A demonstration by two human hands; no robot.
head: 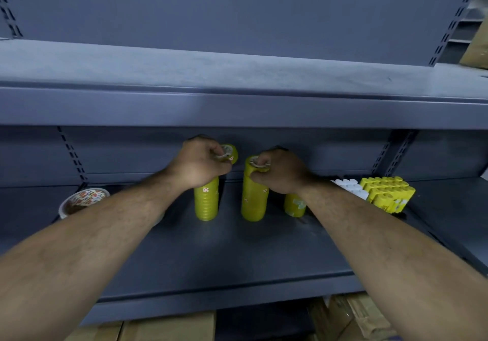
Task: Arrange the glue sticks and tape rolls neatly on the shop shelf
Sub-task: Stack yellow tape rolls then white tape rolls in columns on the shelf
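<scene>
Both hands work over the lower shelf [237, 251], toward its rear edge. Left hand [199, 162] is closed on a single yellow tape roll [230, 153], held tilted above the left tape stack [206, 200]. Right hand [281, 170] is clamped on the top of the middle tape stack [253, 198], with a finger hooked into the core of the top roll. A shorter tape stack [294, 204] stands just beside the right wrist, partly hidden by it. Near the right end of the shelf sits a block of yellow glue sticks [388, 194], with white glue sticks [350, 187] touching its left side. A patterned wide tape roll [84, 199] lies near the left end, well apart from the stacks.

Procedure, as judged: level the held roll before lowering it, centre its core over the left stack, then release. Maintain the right-hand hold so the middle stack stays upright. Risk: an off-centre roll may slide off or topple the stack.
</scene>
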